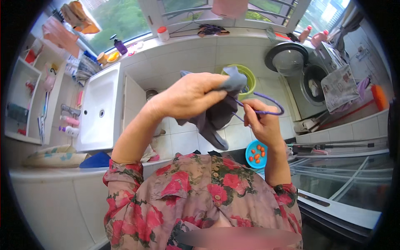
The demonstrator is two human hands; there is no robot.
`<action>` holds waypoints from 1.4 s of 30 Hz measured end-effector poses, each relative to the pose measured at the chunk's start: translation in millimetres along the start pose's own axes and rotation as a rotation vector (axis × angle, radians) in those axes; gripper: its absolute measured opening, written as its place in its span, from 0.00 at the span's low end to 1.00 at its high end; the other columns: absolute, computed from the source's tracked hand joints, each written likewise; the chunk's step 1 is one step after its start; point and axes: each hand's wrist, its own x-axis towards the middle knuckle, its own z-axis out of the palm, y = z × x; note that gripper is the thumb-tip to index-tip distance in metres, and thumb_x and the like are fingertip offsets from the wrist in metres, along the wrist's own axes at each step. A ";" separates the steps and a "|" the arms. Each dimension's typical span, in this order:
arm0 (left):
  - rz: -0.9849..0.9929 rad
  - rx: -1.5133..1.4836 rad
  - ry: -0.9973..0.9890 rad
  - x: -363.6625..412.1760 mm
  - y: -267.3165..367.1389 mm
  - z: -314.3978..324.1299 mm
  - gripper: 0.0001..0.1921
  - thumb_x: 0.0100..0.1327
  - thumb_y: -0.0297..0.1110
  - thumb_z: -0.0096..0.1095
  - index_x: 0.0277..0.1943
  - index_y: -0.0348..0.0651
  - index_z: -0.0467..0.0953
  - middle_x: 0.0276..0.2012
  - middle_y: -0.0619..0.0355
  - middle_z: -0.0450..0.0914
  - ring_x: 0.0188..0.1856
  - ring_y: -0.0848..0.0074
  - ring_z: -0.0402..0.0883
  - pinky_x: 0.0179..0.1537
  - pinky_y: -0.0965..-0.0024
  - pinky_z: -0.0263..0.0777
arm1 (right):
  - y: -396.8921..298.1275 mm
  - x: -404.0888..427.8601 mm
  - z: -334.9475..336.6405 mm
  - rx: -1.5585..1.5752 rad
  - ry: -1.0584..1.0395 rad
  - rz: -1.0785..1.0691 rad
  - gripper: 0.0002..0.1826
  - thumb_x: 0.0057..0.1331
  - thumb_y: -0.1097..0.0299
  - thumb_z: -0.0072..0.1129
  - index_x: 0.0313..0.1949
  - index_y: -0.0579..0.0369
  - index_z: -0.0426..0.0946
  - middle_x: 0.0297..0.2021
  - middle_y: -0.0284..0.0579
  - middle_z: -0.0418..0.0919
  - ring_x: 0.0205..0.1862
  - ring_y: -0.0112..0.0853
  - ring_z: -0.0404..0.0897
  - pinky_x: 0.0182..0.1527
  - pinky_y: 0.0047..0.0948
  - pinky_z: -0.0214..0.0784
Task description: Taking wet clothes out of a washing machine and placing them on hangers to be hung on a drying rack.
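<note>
A dark grey garment hangs in front of me, bunched and partly hidden by my left hand. That hand grips its upper edge, thumb below and fingers above, where a blue-grey part of the cloth stands up. My right hand, to the right of the garment, is closed on a purple clothes hanger. The hanger's curved end loops over the right hand, and its other end runs into the cloth. Behind the garment, a yellow-green bucket stands on the tiled floor with something blue inside.
A white sink is at the left, beside a counter. At the right, a front-loading washing machine has its round door open, with cloth inside. A blue bowl of small red-orange fruits sits low right, near a glass-panelled door.
</note>
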 end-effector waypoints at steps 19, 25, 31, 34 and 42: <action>0.133 0.228 -0.138 134.0 33.2 19.6 0.11 0.59 0.30 0.59 0.44 0.38 0.77 0.26 0.45 0.75 0.27 0.53 0.72 0.29 0.63 0.67 | 125.0 11.8 -113.4 0.331 -0.496 0.259 0.27 0.63 0.61 0.57 0.60 0.55 0.66 0.41 0.42 0.79 0.48 0.31 0.74 0.54 0.31 0.65; -0.029 0.201 -0.184 173.0 21.3 26.0 0.11 0.61 0.31 0.58 0.44 0.36 0.77 0.22 0.47 0.73 0.22 0.62 0.68 0.27 0.68 0.65 | 203.6 -8.0 -156.4 0.271 -0.327 0.359 0.11 0.65 0.65 0.54 0.36 0.61 0.76 0.21 0.26 0.68 0.26 0.17 0.65 0.27 0.20 0.60; -0.065 0.331 -0.206 210.7 -30.9 32.1 0.11 0.59 0.29 0.56 0.44 0.36 0.78 0.27 0.42 0.76 0.27 0.56 0.74 0.32 0.64 0.68 | 189.2 -26.6 -231.7 0.176 0.208 0.357 0.12 0.66 0.65 0.55 0.34 0.63 0.78 0.24 0.25 0.71 0.28 0.15 0.66 0.29 0.19 0.59; 0.062 0.493 -0.119 239.7 -53.2 41.6 0.12 0.59 0.30 0.56 0.45 0.39 0.78 0.31 0.44 0.78 0.34 0.52 0.77 0.36 0.58 0.70 | 168.9 -28.3 -240.7 0.131 0.346 0.333 0.12 0.65 0.65 0.57 0.34 0.64 0.78 0.24 0.25 0.71 0.28 0.15 0.66 0.30 0.19 0.59; 0.230 0.737 0.239 329.1 -94.7 69.7 0.17 0.59 0.31 0.58 0.52 0.51 0.74 0.32 0.52 0.78 0.34 0.57 0.79 0.34 0.60 0.72 | 135.7 -1.9 -229.5 0.294 0.555 0.257 0.15 0.67 0.64 0.56 0.46 0.65 0.77 0.31 0.27 0.76 0.32 0.15 0.70 0.34 0.18 0.64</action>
